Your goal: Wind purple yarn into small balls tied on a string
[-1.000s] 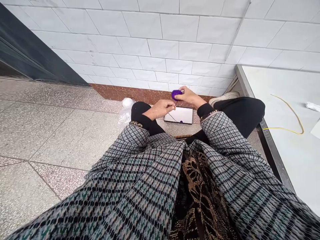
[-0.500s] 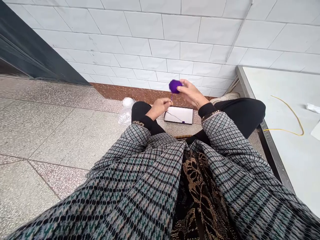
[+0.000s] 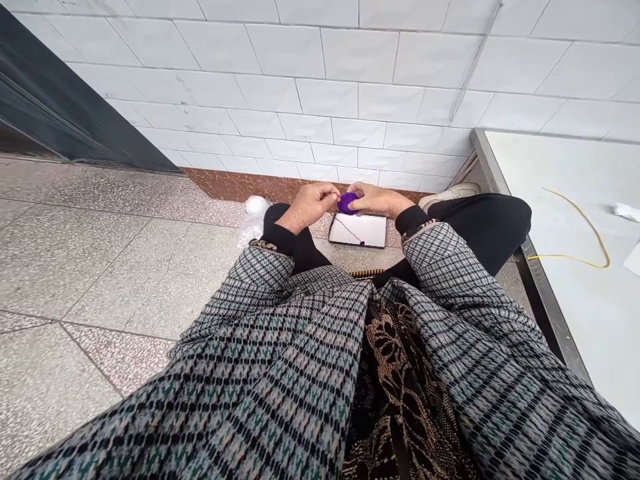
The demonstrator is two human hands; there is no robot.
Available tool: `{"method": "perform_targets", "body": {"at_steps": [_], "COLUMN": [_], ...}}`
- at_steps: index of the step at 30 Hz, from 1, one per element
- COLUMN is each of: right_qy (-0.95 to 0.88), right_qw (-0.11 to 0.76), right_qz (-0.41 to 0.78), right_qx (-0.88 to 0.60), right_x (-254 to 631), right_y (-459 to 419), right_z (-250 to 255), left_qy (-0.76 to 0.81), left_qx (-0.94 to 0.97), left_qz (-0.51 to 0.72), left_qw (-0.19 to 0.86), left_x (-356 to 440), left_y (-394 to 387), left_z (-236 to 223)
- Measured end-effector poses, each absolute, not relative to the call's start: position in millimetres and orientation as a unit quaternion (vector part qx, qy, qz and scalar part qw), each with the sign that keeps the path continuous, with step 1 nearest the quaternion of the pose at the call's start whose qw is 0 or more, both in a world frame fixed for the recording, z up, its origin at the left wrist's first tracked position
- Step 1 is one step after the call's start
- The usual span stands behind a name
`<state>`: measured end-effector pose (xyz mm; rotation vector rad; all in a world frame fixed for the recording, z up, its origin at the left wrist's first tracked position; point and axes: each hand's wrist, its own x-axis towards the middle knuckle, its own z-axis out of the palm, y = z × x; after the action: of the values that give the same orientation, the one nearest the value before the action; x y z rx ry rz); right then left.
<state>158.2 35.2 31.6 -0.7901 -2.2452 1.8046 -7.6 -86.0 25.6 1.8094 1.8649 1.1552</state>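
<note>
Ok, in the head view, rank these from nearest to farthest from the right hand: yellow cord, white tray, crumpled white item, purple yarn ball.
From the right hand:
1. Purple yarn ball, held in its grip.
2. White tray, on the floor below the hand.
3. Yellow cord, on the table to the right.
4. Crumpled white item, same table, farther right.

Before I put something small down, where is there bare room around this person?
Widest is the floor, between the dark panel, clear bag and left sleeve. The white tabletop is bare between yellow cord and wall. Between the knees is crowded: left hand, right hand, purple ball, tray.
</note>
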Motion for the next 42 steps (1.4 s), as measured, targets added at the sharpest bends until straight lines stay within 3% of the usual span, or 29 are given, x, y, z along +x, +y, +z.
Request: {"method": "perform_targets", "body": {"at_steps": [11,14,18,23,26,29,32,36,39,42], "right_qy": [-0.74,-0.683,-0.615,-0.672,-0.73,-0.754,-0.766,-0.729,-0.662,-0.619], "right_qw": [0.046,0.077,0.129,0.234,0.19,0.116,0.069,0.049,0.089,0.183], "right_qz": [0.645,0.713,0.773,0.667,0.571,0.545,0.564,0.657,0.732,0.75], "right_qx": [-0.185,-0.141,-0.092,-0.219,-0.325,-0.348,-0.301,-0.185,-0.136,-0.144], "right_x": [158,157,155,149,149,152,156,158,157,152], "right_y": [29,29,31,38,40,39,35,28,26,30], "right_z": [33,33,35,33,29,27,29,34,38,36], "left_qy": [0.65,0.654,0.66,0.638,0.62,0.628,0.643,0.654,0.665,0.661], "left_qx": [0.565,0.528,0.488,0.584,0.659,0.672,0.648,0.598,0.542,0.535], "left_qz": [0.472,0.51,0.511,0.414,0.352,0.352,0.384,0.431,0.472,0.462], "left_qw": [0.187,0.184,0.254,0.283,0.238,0.175,0.138,0.169,0.204,0.252], "left_x": [-8,-14,-8,8,8,1,-9,-20,-17,-5], "left_y": [-74,-71,-67,-74,-79,-81,-79,-72,-67,-67], "left_z": [9,3,-8,-9,1,14,21,13,-4,-18]}}
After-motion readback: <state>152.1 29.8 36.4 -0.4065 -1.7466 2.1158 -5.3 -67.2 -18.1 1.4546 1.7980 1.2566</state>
